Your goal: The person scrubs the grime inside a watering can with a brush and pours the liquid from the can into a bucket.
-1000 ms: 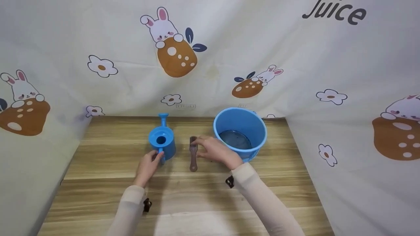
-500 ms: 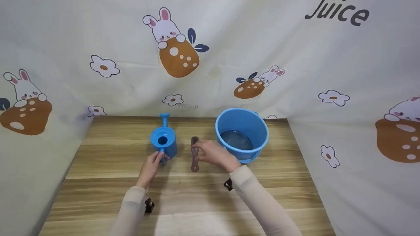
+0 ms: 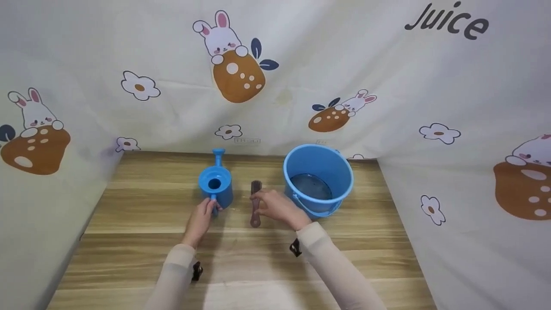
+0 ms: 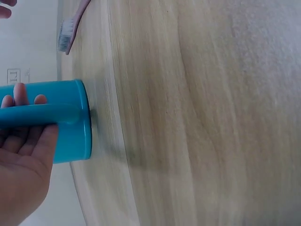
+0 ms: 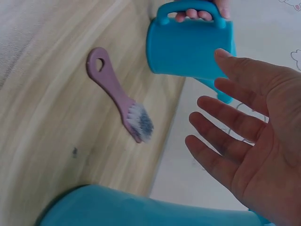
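Note:
A blue watering can (image 3: 224,198) stands upright on the wooden table, its spout toward the back cloth. My left hand (image 3: 199,221) is at its handle; in the left wrist view the fingers pass round the handle (image 4: 40,114) with their tips showing beyond it. To the right lies a mauve scrubbing brush (image 3: 255,218) with pale, greyish bristles (image 5: 141,123) and a hole in its handle end. My right hand (image 3: 280,207) hovers over the brush, fingers spread and slightly bent. The right wrist view shows the palm (image 5: 263,165) with nothing in it, apart from the brush.
A blue bucket (image 3: 318,165) stands right of the brush, close beyond my right hand, its carrying handle hanging at the front and its bottom dark. Cloth printed with rabbits (image 3: 239,79) walls the table (image 3: 241,267) at the back and both sides.
My left fingers have come round the watering can's handle. My right hand has drifted slightly toward me above the brush. The view has shifted a little; can, brush and bucket stay put.

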### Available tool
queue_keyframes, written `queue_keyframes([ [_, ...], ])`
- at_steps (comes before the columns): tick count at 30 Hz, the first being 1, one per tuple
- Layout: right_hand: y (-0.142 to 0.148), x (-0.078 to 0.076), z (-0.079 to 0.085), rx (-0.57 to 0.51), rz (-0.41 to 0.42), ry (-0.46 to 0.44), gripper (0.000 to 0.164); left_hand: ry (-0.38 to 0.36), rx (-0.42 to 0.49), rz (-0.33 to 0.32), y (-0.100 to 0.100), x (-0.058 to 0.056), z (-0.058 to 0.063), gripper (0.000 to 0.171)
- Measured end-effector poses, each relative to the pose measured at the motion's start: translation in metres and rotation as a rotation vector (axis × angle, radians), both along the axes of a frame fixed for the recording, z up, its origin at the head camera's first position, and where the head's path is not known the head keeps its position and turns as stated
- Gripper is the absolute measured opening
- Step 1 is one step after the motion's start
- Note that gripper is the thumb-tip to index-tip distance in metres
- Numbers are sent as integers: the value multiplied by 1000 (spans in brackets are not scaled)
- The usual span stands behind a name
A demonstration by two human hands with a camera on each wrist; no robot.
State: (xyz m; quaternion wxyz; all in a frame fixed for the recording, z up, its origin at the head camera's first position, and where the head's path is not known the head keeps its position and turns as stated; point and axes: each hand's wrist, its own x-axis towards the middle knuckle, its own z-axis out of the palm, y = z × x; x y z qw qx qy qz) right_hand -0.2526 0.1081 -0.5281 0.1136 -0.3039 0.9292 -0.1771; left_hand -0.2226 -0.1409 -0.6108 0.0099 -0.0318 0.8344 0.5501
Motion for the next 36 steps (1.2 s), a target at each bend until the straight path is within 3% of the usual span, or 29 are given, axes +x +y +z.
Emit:
queue_keyframes([
  [6, -2, -1, -15, 17, -53, 42, 36, 58, -39, 2, 4, -2, 1, 32],
  [19, -9, 0, -44, 6, -210, -10, 20, 26, -28, 4, 3, -2, 0, 33],
  [27, -19, 1, -60, 62, -337, 62, 17, 36, -33, 5, 2, -1, -1, 31],
  [36, -27, 6, -70, 132, -422, 142, 28, 77, -44, -1, 2, 0, -2, 31],
])
